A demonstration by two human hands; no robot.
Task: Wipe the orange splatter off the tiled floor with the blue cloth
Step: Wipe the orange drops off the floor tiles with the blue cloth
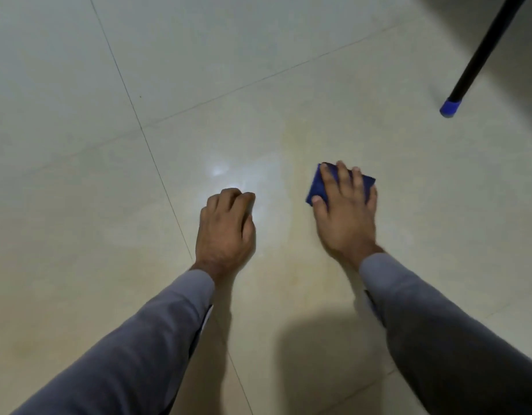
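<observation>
My right hand (345, 211) lies flat on the folded blue cloth (317, 187) and presses it onto the pale tiled floor (79, 190), fingers straight and spread. Only the cloth's left and far edges show past the fingers. A faint yellowish-orange smear (291, 145) runs over the tile just left of and beyond the cloth. My left hand (227, 229) rests on the floor to the left, its fingers curled under into a loose fist with nothing in it.
A black furniture leg with a blue foot cap (450, 107) stands at the far right. Dark grout lines (157, 169) cross the floor left of my hands. A light glare (218, 170) sits just beyond my left hand.
</observation>
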